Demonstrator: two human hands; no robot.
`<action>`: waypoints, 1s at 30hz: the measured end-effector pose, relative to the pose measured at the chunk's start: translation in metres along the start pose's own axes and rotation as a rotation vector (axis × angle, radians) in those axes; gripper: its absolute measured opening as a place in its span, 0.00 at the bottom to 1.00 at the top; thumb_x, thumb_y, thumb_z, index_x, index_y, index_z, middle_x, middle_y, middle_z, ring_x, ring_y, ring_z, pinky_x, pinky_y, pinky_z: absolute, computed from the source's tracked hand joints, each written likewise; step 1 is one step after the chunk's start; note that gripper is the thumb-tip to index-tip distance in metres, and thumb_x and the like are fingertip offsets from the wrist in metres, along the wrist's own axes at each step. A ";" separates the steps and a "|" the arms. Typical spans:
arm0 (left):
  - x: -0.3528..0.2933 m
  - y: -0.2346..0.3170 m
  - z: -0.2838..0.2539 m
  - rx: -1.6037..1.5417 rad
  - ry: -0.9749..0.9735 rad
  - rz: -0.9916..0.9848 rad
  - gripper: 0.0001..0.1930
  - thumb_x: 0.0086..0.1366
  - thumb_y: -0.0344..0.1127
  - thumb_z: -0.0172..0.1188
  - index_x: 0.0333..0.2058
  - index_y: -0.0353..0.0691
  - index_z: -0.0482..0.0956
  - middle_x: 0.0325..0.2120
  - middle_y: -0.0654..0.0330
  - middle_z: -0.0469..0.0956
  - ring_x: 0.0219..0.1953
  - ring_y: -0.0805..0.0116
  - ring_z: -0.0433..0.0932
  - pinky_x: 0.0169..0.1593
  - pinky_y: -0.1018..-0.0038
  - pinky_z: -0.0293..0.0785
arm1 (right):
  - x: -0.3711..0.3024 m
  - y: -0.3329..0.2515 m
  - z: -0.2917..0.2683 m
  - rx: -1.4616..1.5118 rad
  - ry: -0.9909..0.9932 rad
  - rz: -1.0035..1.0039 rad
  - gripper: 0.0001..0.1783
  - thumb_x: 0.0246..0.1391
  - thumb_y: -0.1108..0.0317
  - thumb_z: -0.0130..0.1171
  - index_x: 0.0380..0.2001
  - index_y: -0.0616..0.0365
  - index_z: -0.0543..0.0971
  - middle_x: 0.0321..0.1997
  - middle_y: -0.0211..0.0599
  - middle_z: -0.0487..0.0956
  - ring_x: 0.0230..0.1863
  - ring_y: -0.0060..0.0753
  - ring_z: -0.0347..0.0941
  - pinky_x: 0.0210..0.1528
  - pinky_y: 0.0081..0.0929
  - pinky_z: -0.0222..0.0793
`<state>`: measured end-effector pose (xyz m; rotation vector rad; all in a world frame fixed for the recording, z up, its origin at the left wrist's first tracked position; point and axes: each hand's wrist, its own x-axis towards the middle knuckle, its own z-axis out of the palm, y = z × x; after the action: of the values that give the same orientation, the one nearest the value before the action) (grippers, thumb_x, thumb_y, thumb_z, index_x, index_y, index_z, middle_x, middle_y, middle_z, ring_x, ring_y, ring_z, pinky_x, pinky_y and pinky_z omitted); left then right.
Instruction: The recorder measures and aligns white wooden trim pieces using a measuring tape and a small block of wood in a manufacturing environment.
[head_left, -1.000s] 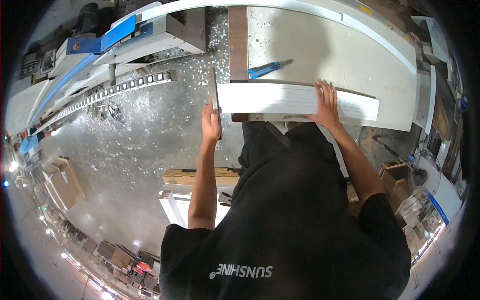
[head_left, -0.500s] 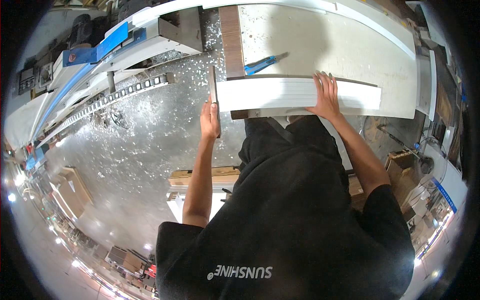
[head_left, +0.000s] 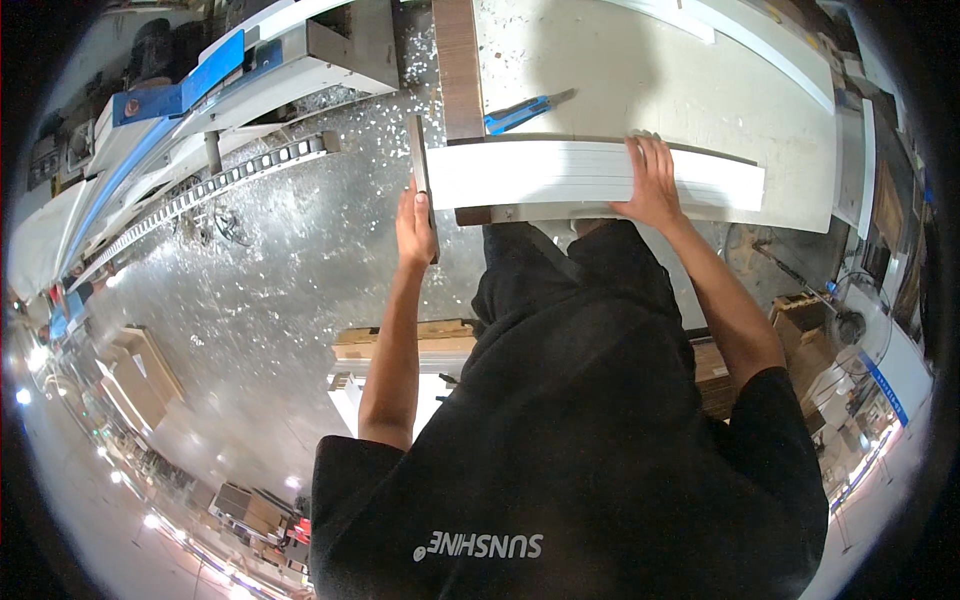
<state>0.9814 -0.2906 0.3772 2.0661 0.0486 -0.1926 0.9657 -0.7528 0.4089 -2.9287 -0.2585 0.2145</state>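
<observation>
White lined panel: one, laid toward 1 o'clock on worktable, left end slightly overhanging.
Dark bar: one, set crosswise at that end, toward 11 o'clock.
Left hand: between 10 and 11, narrow grip on bar.
Right hand: toward 2, spread wide across panel.
Blue knife: 12 o'clock, lying unheld.
Progress, judged: panel laid, bar lined up. Outstanding: bar not yet released; whether fastened, cannot tell.
</observation>
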 end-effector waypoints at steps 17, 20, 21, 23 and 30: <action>0.003 -0.005 0.004 -0.112 0.014 -0.069 0.34 0.87 0.52 0.38 0.73 0.27 0.69 0.47 0.47 0.77 0.51 0.54 0.75 0.62 0.60 0.68 | 0.111 -0.212 0.028 0.204 -0.030 -0.217 0.62 0.39 0.40 0.78 0.71 0.69 0.68 0.70 0.53 0.74 0.70 0.48 0.69 0.77 0.46 0.56; 0.002 -0.014 0.008 -0.122 0.013 -0.124 0.33 0.87 0.52 0.38 0.73 0.28 0.68 0.49 0.47 0.76 0.53 0.55 0.73 0.64 0.60 0.67 | 0.111 -0.214 0.032 0.205 -0.023 -0.218 0.59 0.37 0.41 0.77 0.69 0.68 0.70 0.68 0.51 0.75 0.68 0.47 0.71 0.76 0.45 0.57; 0.004 -0.019 0.011 -0.185 0.029 -0.136 0.34 0.87 0.52 0.37 0.74 0.28 0.68 0.49 0.46 0.75 0.54 0.55 0.73 0.65 0.60 0.66 | 0.111 -0.214 0.032 0.208 -0.011 -0.219 0.58 0.37 0.41 0.77 0.68 0.68 0.71 0.67 0.51 0.76 0.68 0.47 0.71 0.76 0.45 0.58; 0.006 -0.027 0.013 -0.248 0.050 -0.153 0.34 0.87 0.53 0.37 0.74 0.28 0.67 0.50 0.46 0.74 0.55 0.55 0.73 0.67 0.60 0.65 | 0.111 -0.216 0.032 0.217 -0.009 -0.229 0.58 0.37 0.42 0.77 0.68 0.68 0.71 0.67 0.51 0.76 0.68 0.47 0.71 0.76 0.46 0.58; 0.024 -0.018 0.015 -0.600 -0.089 -0.383 0.38 0.87 0.57 0.35 0.79 0.29 0.55 0.74 0.46 0.65 0.77 0.56 0.62 0.78 0.63 0.55 | 0.113 -0.213 0.032 0.258 0.038 -0.253 0.56 0.38 0.44 0.78 0.66 0.67 0.71 0.63 0.50 0.76 0.65 0.51 0.72 0.74 0.47 0.59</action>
<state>1.0017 -0.2963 0.3511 1.4322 0.4007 -0.4464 1.0373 -0.5202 0.4070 -2.6113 -0.5470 0.1418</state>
